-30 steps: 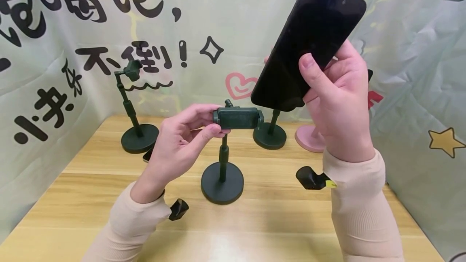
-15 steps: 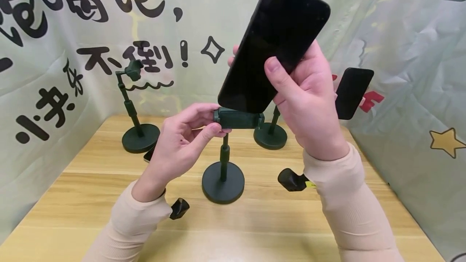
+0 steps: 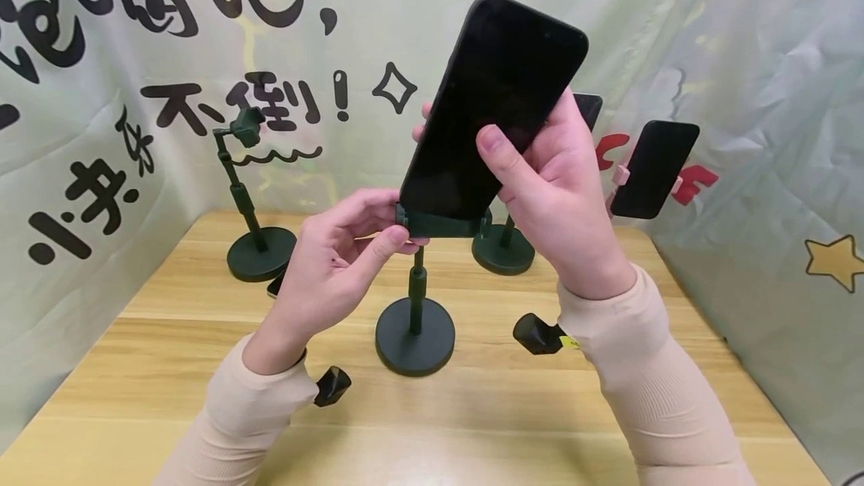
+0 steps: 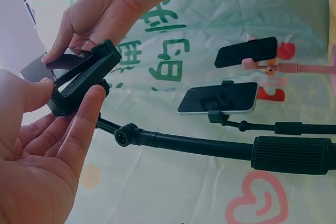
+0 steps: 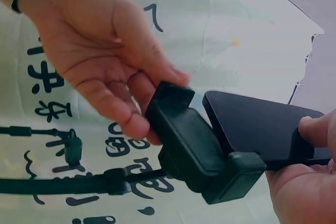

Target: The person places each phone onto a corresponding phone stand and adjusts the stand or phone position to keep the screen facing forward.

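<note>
A dark green phone stand (image 3: pixel 416 287) stands on the table on its round base. My left hand (image 3: pixel 324 268) holds the left end of its clamp (image 3: pixel 445 228) between thumb and fingers. My right hand (image 3: pixel 563 193) grips a black phone (image 3: pixel 502 88), thumb on the screen and fingers behind. The phone is tilted, its top leaning right, and its lower end overlaps the clamp in the head view. In the right wrist view, the phone's end (image 5: pixel 226 124) lies beside the clamp's open face (image 5: pixel 194 140), partly behind one jaw; I cannot tell if they touch.
Behind left is another green stand (image 3: pixel 250 216) with a bare clamp, a phone (image 3: pixel 273 287) lying near its base. A green stand with a phone (image 4: pixel 220 98) and a pink stand with a phone (image 3: pixel 655 171) stand behind right. A printed cloth (image 3: pixel 364 21) encloses the table (image 3: pixel 486 426).
My right hand has brought the phone left and then down, so its lower end now overlaps the clamp. My left hand has kept its hold on the clamp.
</note>
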{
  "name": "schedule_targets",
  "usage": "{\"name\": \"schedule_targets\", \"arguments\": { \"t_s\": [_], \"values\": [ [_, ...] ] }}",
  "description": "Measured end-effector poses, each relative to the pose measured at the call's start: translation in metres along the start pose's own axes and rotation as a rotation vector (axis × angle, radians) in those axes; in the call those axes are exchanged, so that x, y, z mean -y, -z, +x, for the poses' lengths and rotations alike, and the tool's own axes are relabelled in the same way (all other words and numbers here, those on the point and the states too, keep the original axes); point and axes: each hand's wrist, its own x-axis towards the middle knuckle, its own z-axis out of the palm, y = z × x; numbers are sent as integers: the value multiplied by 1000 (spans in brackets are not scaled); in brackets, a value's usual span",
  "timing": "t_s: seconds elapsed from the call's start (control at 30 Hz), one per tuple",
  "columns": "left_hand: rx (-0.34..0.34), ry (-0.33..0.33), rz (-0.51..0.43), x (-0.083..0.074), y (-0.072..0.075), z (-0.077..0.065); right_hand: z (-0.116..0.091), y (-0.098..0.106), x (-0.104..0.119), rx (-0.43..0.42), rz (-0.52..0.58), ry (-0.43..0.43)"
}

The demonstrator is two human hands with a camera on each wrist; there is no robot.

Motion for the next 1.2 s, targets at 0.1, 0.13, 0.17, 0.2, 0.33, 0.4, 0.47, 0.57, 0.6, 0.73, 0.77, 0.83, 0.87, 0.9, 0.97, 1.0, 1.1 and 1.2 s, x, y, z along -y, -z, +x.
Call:
{"name": "schedule_targets", "arguments": {
  "t_s": [0.1, 0.13, 0.17, 0.2, 0.33, 0.4, 0.47, 0.57, 0.6, 0.73, 0.77, 0.83, 0.87, 0.9, 0.97, 1.0, 1.1, 1.2],
  "values": [
    [3, -11, -3, -1, 0, 1, -1, 4, 1, -17, -157, 14],
    [3, -14, -4, -1, 0, 1, -2, 5, 1, -24, -210, 19],
    [3, -17, -4, -1, 0, 1, -2, 6, 2, -30, -254, 24],
    [3, -19, -5, -2, 0, 2, -3, 7, 2, -36, -290, 28],
    [3, -20, -12, -2, 0, 2, -2, 10, 5, -48, -327, 26],
    [6, -10, -22, -1, -1, 2, -2, 10, 5, -52, -330, 22],
    [16, 6, -21, -1, -2, 2, -1, 10, 6, -53, -336, 15],
    [25, 20, -6, 0, -3, -1, -1, 11, 6, -30, -358, 6],
    [26, 20, 4, 1, -3, -1, -1, 11, 6, -17, -369, 9],
    [1, -1, 52, 1, -4, -4, -2, 11, 6, 25, -413, 27],
    [-5, -5, 58, 1, -4, -4, -2, 11, 6, 28, -419, 32],
    [-18, -11, 64, 1, -5, -4, -3, 12, 7, 32, -424, 26],
    [-25, -11, 62, 0, -6, -4, -3, 13, 7, 37, -431, 22],
    [-31, -10, 59, 0, -6, -4, -3, 14, 8, 45, -440, 18],
    [-41, -9, 53, -1, -8, -5, -3, 15, 9, 65, -470, 10],
    [-46, -9, 48, -1, -8, -5, -3, 16, 10, 77, -481, 3],
    [-54, -12, 42, -2, -9, -5, -3, 18, 12, 109, -516, -16],
    [-53, -20, 41, -2, -9, -5, -4, 20, 14, 129, -518, -43]
  ]
}}
